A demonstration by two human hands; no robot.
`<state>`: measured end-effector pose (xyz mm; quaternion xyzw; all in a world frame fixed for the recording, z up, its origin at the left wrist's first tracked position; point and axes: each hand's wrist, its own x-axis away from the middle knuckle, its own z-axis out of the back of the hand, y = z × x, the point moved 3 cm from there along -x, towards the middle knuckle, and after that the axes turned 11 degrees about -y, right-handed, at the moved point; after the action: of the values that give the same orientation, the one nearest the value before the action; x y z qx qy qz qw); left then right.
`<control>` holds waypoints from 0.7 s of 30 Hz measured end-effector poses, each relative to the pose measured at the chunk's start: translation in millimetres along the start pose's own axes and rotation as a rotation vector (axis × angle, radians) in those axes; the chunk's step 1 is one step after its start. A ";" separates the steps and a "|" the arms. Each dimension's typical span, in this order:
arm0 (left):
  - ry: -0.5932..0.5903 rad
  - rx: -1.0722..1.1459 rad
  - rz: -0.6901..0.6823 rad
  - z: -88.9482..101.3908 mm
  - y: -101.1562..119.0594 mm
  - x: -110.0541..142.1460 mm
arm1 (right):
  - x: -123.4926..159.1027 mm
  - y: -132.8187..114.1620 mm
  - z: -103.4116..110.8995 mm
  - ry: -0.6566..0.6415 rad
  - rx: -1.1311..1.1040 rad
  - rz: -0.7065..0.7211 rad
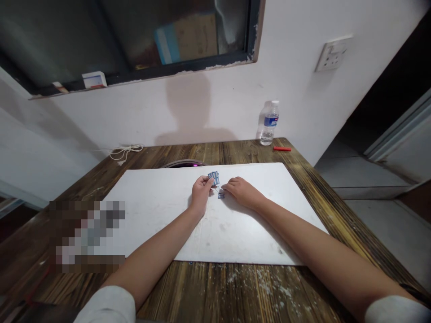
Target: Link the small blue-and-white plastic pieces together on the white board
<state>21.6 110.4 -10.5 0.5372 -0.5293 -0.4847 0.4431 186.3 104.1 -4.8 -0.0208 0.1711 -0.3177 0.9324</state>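
Atop the white board (151, 220), my left hand (202, 194) pinches small blue-printed pieces (213, 178). My right hand (243, 192) lies loosely open beside another piece (221, 194).

A white plaster wall (296, 89) holds a dark-framed window (134, 40) and a wall socket (333, 54) behind the plank-top wooden table (242, 152), with a grey floor (367, 175) down to the right.

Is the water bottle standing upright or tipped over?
Upright: the water bottle stands on its base on the wooden table, near the wall.
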 end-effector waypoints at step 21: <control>-0.179 -0.190 -0.074 -8.6 0.3 3.1 | 8.7 7.9 10.1 0.491 -0.451 -0.100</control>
<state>30.0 107.0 -9.2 0.4667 -0.4983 -0.5946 0.4246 200.7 104.5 0.9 -0.1579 0.4554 -0.3127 0.8185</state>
